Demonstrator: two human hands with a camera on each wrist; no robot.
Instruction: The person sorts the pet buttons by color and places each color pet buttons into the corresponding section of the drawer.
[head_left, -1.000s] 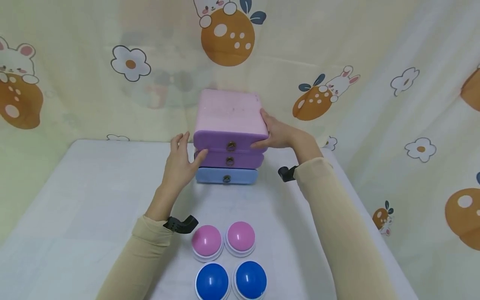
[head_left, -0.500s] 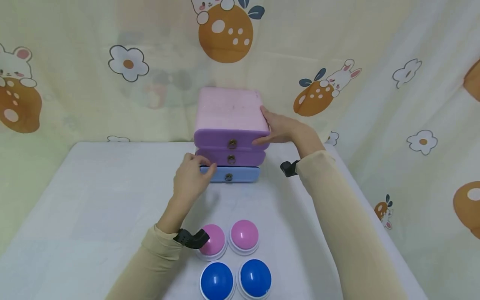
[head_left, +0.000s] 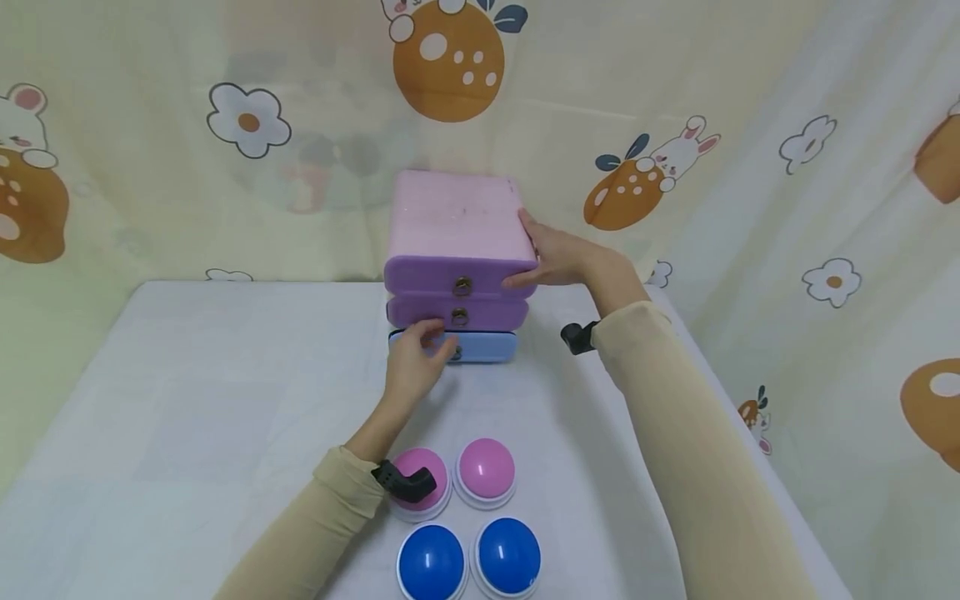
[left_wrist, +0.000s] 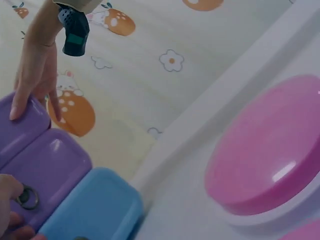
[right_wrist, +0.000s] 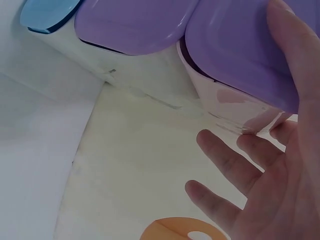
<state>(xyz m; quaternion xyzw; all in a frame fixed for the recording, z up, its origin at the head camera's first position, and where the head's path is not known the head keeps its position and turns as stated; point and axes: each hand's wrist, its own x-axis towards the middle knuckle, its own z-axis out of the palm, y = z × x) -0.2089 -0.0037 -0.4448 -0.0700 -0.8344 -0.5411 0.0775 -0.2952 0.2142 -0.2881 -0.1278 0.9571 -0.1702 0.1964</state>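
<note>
A small chest of stacked drawers stands at the far side of the table, with a pink top (head_left: 461,212). Its top drawer (head_left: 420,275) and middle drawer (head_left: 405,312) have purple fronts; the bottom drawer (head_left: 491,347) is blue. My left hand (head_left: 411,367) is at the lower fronts, fingers loosely bent, close to the ring pull (left_wrist: 30,198) of the middle drawer; a firm hold on it does not show. My right hand (head_left: 566,254) braces the chest's upper right corner, thumb on the top drawer's front and straight, spread fingers (right_wrist: 227,162) along its side.
Nearer the front, two domed pieces with pink tops, a left one (head_left: 412,462) partly behind my left wrist and a right one (head_left: 486,468), sit on white bases. Closer stand two blue-topped ones (head_left: 431,562) (head_left: 508,556). Patterned cloth (head_left: 330,108) hangs behind the white table (head_left: 210,400).
My left hand has moved from the chest's left side, down and rightward, to the front of the lower drawers, its fingers bending. The right hand has kept its place at the corner.
</note>
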